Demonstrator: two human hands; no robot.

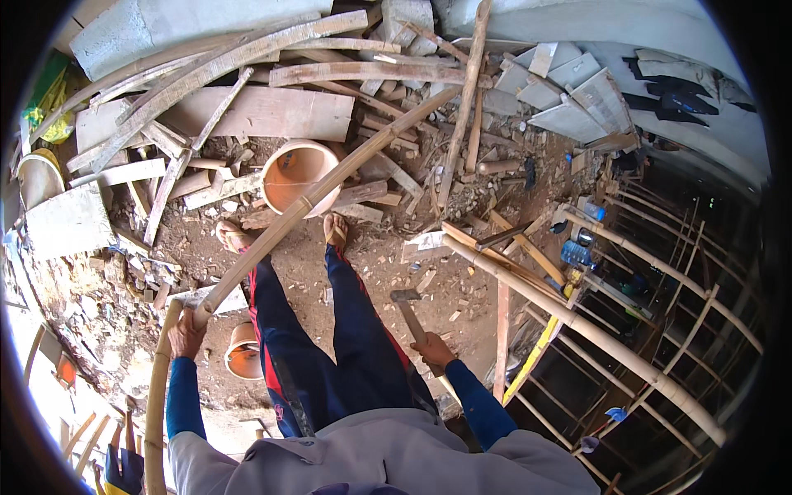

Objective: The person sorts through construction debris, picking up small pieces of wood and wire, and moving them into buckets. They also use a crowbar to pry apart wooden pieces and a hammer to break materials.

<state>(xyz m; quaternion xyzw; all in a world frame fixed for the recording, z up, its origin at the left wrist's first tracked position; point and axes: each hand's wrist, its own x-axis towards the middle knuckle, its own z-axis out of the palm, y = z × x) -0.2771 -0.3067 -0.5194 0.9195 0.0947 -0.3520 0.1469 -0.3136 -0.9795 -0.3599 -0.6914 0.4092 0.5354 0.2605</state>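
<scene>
- Left hand point(186, 334): fingers wrapped around a bamboo pole point(318, 194), gripping near its lower end; the pole runs up and right from the fingers, over an orange bucket point(293, 173).
- Small orange pot point(243, 353) on the dirt just right of those fingers, beside the leg.
- Right hand point(431, 350): fingers closed round a hammer point(410, 309) handle; the head sits up and left of the fingers.
- Bamboo frame point(577, 322) to the right of them.

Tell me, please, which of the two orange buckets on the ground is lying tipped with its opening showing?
The larger orange bucket, beyond the person's feet and behind the long bamboo pole, lies tipped, showing its inside. The smaller bucket, near the left hand, looks upright.
</scene>
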